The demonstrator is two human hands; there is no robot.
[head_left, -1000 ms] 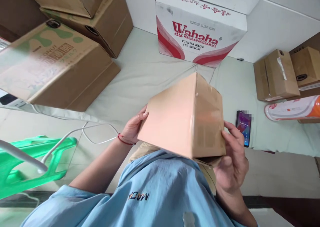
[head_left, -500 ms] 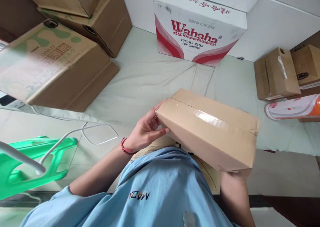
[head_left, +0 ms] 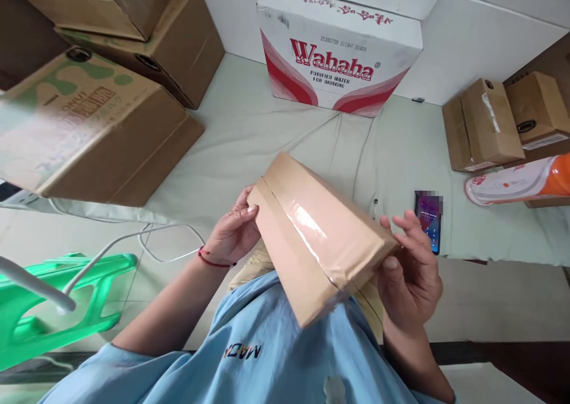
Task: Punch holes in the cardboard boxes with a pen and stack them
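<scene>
A brown cardboard box (head_left: 307, 226) with clear tape along its seam is tilted in front of my shirt. My left hand (head_left: 234, 229), with a red string bracelet on the wrist, is closed on its left end, thumb on the near face and fingers partly hidden behind. My right hand (head_left: 412, 267) is at the box's right corner, its fingers spread and loosely curled. The thumb and a finger are close to or touching that corner; exact contact is hard to tell. A phone (head_left: 428, 223) with a lit screen lies just beyond my right hand.
A white and red Wahaha carton (head_left: 338, 53) stands at the back of the cloth-covered surface (head_left: 236, 148). Larger cartons (head_left: 120, 148) are at left, smaller boxes (head_left: 483, 128) and an orange-white container (head_left: 512, 181) at right. A green stool (head_left: 102, 291) and white cable (head_left: 120, 234) are lower left.
The box has turned, its right end swinging toward my body and its taped end coming into view. My right hand has come from beneath to the right corner, fingers spread. The phone is now visible.
</scene>
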